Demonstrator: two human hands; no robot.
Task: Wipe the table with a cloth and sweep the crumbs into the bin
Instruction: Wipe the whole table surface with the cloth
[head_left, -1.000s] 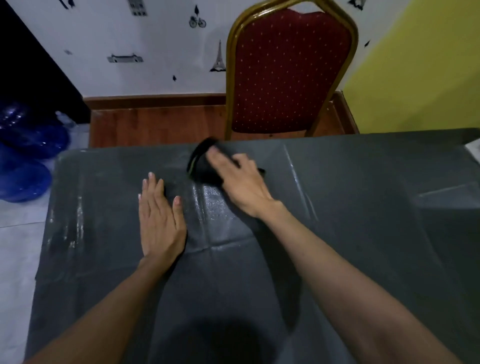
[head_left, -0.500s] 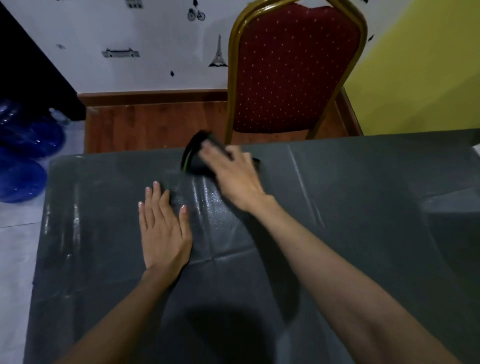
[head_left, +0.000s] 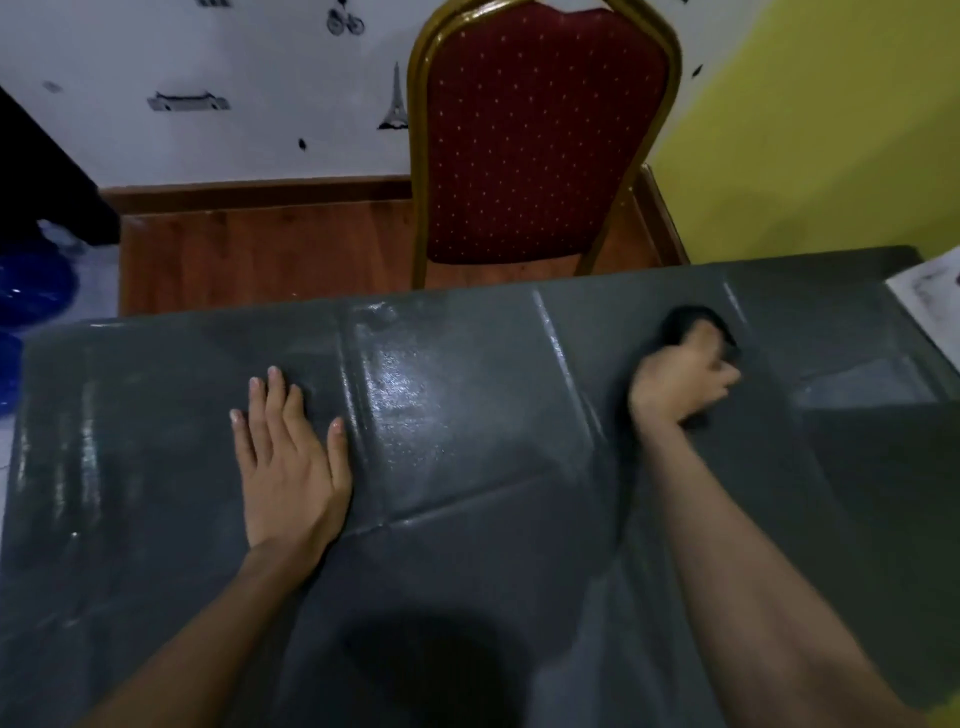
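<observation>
The surface (head_left: 467, 441) wears a dark grey covering with pale glossy streaks along its creases; the cloth (head_left: 680, 325) on it is black; behind the surface, the chair (head_left: 540, 145) is deep red with a grid of small gold dots, framed in gold; left of the chair, the wall (head_left: 208, 62) is white with small black prints, a tower and a bicycle among them; right of the chair, the wall (head_left: 831, 130) is yellow-green; below the chair, the floor (head_left: 260, 260) is reddish-brown wood; far left of the chair, the bottles (head_left: 31, 291) are deep blue.
</observation>
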